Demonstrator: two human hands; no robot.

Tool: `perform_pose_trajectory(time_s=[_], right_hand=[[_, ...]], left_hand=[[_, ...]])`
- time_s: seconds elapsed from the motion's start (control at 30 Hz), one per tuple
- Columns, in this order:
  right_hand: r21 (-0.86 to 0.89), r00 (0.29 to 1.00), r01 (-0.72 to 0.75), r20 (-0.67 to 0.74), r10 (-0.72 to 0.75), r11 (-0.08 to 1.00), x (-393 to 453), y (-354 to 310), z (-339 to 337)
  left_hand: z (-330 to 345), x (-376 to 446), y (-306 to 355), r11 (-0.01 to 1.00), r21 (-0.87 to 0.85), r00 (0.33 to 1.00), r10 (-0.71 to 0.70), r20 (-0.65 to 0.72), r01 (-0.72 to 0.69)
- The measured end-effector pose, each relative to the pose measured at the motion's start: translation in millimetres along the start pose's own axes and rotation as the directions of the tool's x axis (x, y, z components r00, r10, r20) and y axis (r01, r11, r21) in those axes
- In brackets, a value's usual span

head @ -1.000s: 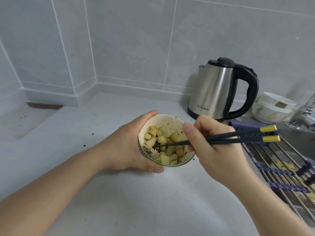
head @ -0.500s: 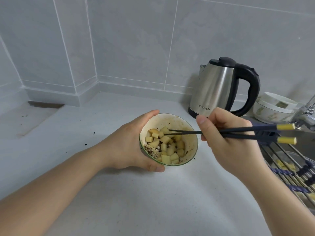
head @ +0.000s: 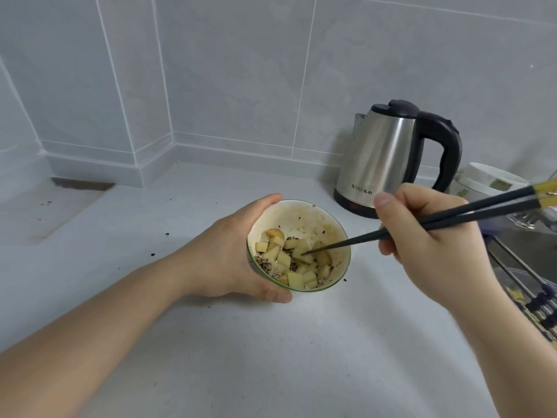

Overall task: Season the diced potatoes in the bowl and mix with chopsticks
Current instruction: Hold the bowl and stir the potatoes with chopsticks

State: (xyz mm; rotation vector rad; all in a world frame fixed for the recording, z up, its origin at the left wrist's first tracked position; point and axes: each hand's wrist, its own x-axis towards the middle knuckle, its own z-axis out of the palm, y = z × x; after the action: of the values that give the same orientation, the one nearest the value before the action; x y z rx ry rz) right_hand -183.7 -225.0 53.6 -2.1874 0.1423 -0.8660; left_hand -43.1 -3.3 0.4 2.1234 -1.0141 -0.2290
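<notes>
Chopsticks (head: 452, 220) ends cut off at frame edge.
Right hand (head: 428, 245) fingers curled, gripped them, tips in potatoes (head: 294, 260); left hand (head: 229, 251) wrapped bowl (head: 301, 215).

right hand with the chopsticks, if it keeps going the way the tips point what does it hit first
The right hand aims the chopsticks down-left into the bowl. Their tips already seem to sit at the diced potatoes, so those come first, though depth is unclear.

left hand (head: 224, 251) gripping bowl (head: 304, 217), chopsticks (head: 452, 217) in potatoes (head: 294, 262)
</notes>
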Motion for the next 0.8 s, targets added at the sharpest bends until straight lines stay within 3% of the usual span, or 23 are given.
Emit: perform_pose_trajectory(time_s=[0.17, 0.3, 0.4, 0.5, 0.7, 0.8], right_hand=[[-0.065, 0.998, 0.039, -0.041, -0.041, 0.997, -4.5, 4.5, 11.8], [-0.096, 0.999, 0.006, 0.04, -0.002, 0.995, -3.7, 5.5, 11.4], [-0.027, 0.999, -0.023, -0.027, 0.022, 0.999, -1.3, -0.1, 2.3], [0.177, 0.982, -0.101, -0.139, 0.126, 0.979, 7.3, -2.4, -22.8], [0.09, 0.99, -0.108, 0.101, 0.099, 0.99, -0.7, -3.4, -9.4], [0.131, 0.984, -0.085, 0.165, 0.063, 0.988, -8.0, -3.8, 10.8]], left_hand=[[-0.6, -0.2, 0.8, 1.0, 0.004, 1.0, 0.003, 0.001, -0.003], [-0.2, -0.3, 0.0, 1.0, -0.006, 1.0, -0.018, 0.001, 0.018], [-0.7, -0.7, -1.7, 1.0, -0.001, 1.0, -0.018, -0.007, 0.018], [-0.9, 0.7, 0.1, 1.0, 0.001, 1.0, -0.01, -0.002, 0.01], [-0.5, 1.5, -2.3, 1.0, -0.008, 1.0, -0.005, 0.001, 0.005], [0.0, 1.4, -3.1, 1.0, -0.018, 1.0, -0.007, -0.002, 0.006]])
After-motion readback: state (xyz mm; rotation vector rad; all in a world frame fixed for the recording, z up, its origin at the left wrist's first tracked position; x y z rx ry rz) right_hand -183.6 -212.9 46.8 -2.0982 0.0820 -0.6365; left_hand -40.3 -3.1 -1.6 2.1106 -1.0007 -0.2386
